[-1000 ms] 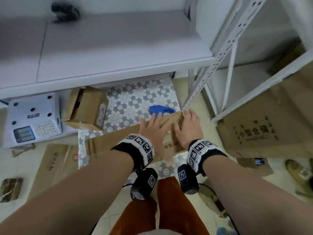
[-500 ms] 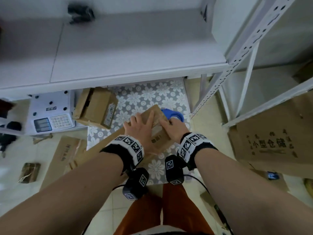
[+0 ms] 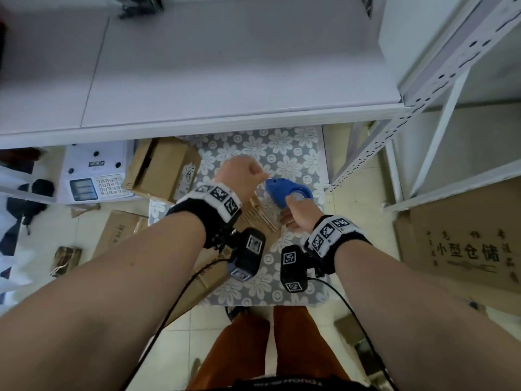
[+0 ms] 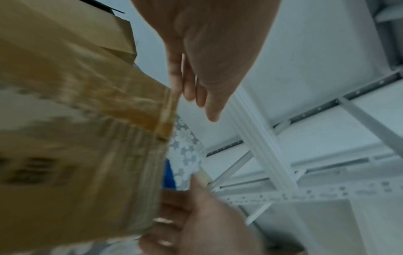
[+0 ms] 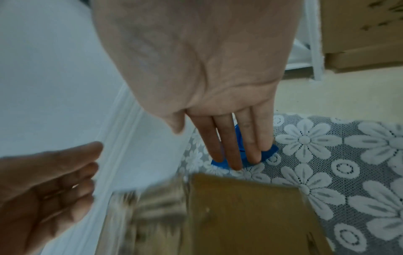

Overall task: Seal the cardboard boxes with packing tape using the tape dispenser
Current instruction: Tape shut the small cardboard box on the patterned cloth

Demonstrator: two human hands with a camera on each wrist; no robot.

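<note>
I see my right hand at centre frame in the head view, fingers stretched straight onto the smooth blue plastic tape dispenser, which lies on the lacy flower-patterned mat. The right wrist view shows what the head view hides: those fingertips lie flat on the dispenser with nothing clasped. My left hand, left of it, shows loosely bent fingers in the right wrist view and holds nothing. Just below both hands sits the brown corrugated cardboard box, its fluted edge showing; the left wrist view blurs it.
</note>
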